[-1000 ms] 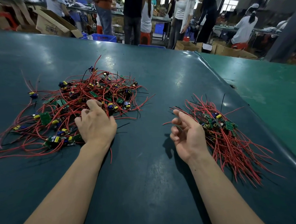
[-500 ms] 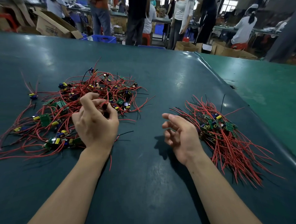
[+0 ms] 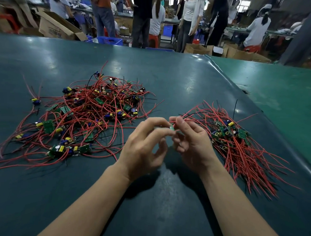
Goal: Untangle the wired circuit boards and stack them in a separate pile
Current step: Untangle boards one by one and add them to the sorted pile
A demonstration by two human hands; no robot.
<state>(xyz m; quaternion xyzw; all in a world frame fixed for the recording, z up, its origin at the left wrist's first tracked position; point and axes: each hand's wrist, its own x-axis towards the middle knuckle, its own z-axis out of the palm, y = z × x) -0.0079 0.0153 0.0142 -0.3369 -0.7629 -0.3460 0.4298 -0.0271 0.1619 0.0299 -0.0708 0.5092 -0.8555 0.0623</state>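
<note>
Head view: dark teal worktop (image 3: 165, 206) with two heaps of wired boards. Tangled pile (image 3: 91, 119) of small green circuit boards with red and black wires, yellow and blue components, sprawls well left of the hands, wires running out toward the left edge. Sorted pile (image 3: 238, 145) sits just right of the hands, boards bunched at its far end, red wires fanned mostly one way toward the near right. Both hands are raised between the two piles, fingertips meeting. Left hand (image 3: 143, 149) has thumb and forefinger pinched together on a small green circuit board (image 3: 171, 127), other fingers loosely curled; motion blur, exact grip unclear. Right hand (image 3: 190, 145) has forefinger and thumb closed on a red wire (image 3: 186, 119) by that board, remaining fingers curled under. The wire runs right from the fingers toward the sorted pile; cannot tell if it touches it. A lighter green worktop (image 3: 275, 97) adjoins beyond the sorted pile. Behind the tangled pile, past the worktop's far edge: open cardboard box (image 3: 55, 28), blue crate (image 3: 109, 40), several standing people (image 3: 142, 20), more cartons (image 3: 232, 51) to the right.
</note>
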